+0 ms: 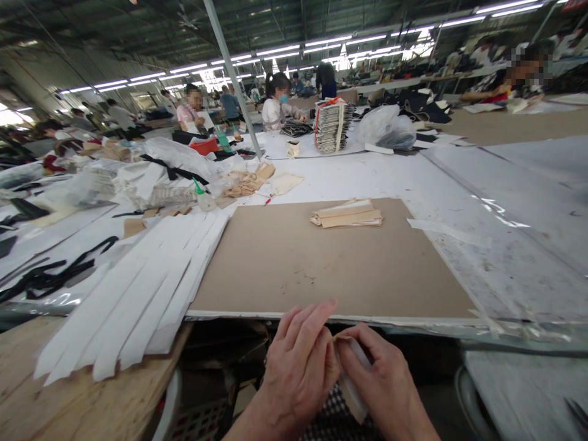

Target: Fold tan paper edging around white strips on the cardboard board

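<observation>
Head: L hand (298, 367), R hand (383, 389) both grip 1 strip (353, 392), prob. paper.

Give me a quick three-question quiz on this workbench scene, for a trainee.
1. True or false: the stack of tan pieces lies on the brown board.
2. The fanned white strips lie on which side of the board? A left, B right, C beyond its far edge.
3. What do the left hand and right hand hold between them?
Key: 1 true; 2 A; 3 a small strip.
</observation>
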Motion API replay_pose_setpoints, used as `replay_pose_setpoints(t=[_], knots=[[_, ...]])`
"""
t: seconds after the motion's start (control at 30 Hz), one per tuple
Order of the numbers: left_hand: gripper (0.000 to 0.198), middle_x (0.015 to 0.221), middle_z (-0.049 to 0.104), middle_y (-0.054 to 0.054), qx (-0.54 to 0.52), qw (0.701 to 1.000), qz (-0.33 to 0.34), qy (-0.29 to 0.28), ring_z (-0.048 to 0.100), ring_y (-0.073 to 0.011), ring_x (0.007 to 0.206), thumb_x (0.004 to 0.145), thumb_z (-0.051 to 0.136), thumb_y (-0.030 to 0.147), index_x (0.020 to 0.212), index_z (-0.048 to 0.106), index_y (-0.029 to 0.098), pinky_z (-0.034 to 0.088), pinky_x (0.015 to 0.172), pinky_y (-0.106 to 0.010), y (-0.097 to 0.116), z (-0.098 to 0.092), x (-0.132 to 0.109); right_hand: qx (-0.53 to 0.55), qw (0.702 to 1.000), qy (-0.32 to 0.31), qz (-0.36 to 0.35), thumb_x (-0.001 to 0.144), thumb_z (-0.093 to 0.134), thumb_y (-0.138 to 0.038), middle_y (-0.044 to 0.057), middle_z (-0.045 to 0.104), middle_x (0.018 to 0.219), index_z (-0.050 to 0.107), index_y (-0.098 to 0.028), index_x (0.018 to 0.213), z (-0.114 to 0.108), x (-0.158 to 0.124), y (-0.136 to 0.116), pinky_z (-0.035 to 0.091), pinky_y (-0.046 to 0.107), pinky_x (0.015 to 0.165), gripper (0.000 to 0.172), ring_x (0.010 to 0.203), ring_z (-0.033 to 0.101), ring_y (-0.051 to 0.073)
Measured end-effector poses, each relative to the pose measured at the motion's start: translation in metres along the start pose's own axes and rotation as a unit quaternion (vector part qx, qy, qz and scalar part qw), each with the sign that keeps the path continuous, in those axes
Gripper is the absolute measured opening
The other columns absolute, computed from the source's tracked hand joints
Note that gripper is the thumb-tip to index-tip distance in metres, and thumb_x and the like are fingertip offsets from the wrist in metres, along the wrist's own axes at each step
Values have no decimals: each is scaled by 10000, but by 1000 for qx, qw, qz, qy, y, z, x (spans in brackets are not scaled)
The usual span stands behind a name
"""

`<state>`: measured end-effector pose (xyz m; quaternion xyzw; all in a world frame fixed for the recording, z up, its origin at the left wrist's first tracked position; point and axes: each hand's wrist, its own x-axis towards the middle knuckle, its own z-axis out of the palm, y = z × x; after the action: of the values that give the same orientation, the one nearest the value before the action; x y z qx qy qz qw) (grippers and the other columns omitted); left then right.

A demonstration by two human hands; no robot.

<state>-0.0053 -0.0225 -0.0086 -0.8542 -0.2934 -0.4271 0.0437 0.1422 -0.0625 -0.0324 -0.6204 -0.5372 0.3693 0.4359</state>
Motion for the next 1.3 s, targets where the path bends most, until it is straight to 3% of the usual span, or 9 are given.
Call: replay_pose_setpoints(t=[0.1,0.17,0.23,0.33,0.4,0.47,0.7,1.03,1.3], knots=[[185,1239,621,-124,-73,994,-76,-26,586,-201,1129,844,526,-2,897,593,162,447,1003,-321,-3,-7,-3,64,995,-4,73,856,561,-520,-26,621,708,653,-227,758,-2,0,-8,405,227,641,323,687,537,150],[166,1252,611,-105,-155,973,-162,-50,585,-187,1146,886,509,61,961,594,182,454,995,-292,-6,-13,-4,108,988,-25,104,835,582,-563,-24,582,688,660,-215,769,-4,0,-10,374,221,601,363,670,483,143],[164,1221,629,-90,-252,925,-275,-76,597,-190,1131,925,510,160,1059,596,202,470,972,-289,-9,-17,-4,149,982,-44,111,824,601,-575,-24,550,687,666,-208,776,-5,1,-10,353,217,591,375,668,445,137],[241,1125,668,-79,-393,809,-424,-108,624,-203,1049,934,550,333,1137,596,211,491,893,-282,-14,-19,-1,187,977,-60,89,830,615,-554,-22,538,707,668,-209,765,-6,2,-10,348,218,605,356,676,437,133],[296,1058,671,-71,-460,748,-462,-125,623,-191,963,920,571,414,1123,604,200,485,828,-265,-16,-17,1,190,978,-60,64,844,614,-529,-19,558,736,682,-217,783,-6,2,-10,355,219,621,325,692,458,135],[313,970,651,-48,-485,724,-469,-146,592,-163,870,911,578,453,1069,618,186,462,770,-246,-16,-15,3,182,981,-54,43,857,614,-508,-16,586,768,698,-229,819,-5,2,-9,369,219,646,294,718,491,139],[285,786,551,3,-426,771,-425,-210,476,-120,723,944,522,428,908,607,159,392,671,-227,-15,-11,8,171,985,-31,3,883,612,-467,-16,642,874,721,-266,950,-3,2,-5,414,203,772,238,858,592,147],[258,751,557,2,-366,830,-374,-191,490,-130,713,937,551,379,816,631,166,383,671,-239,-16,-11,8,190,978,-87,-20,908,593,-425,-4,676,947,706,-302,1076,-13,6,-1,481,178,761,237,880,629,155],[216,713,562,3,-396,812,-393,-169,483,-130,689,879,644,339,753,647,164,378,664,-238,-17,-10,8,154,985,-1,-76,880,640,-353,29,722,951,768,-293,948,-11,9,9,542,210,776,157,926,668,197]])
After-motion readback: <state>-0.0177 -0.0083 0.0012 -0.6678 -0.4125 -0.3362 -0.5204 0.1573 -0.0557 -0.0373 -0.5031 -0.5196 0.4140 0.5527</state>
